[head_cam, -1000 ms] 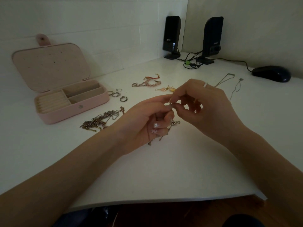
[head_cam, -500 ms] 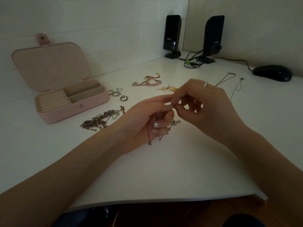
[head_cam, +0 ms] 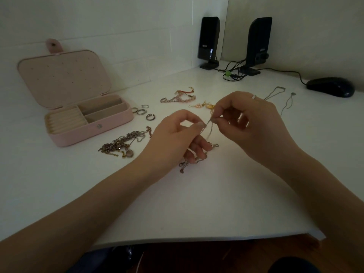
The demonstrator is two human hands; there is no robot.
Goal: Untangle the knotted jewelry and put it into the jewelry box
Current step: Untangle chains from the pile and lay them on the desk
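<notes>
The left hand (head_cam: pixel 177 138) and right hand (head_cam: pixel 254 123) each pinch the thin chain (head_cam: pixel 209 131) above the desk (head_cam: pixel 197 203), its tail trailing under the left fingers. Risk: pulling the 2 pinch points apart could tighten the knot. The jewelry box (head_cam: pixel 110 127) lies open, well left.

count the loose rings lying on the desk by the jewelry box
4, in a cluster right of the jewelry box: one farthest back, two side by side, one nearest the left hand. Others may be hidden.

Thin shiny metal chain (head_cam: pixel 209 133), matt pink leather-like jewelry box (head_cam: pixel 92 133), smooth white table (head_cam: pixel 177 203), glossy black mouse (head_cam: pixel 331 87).
</notes>
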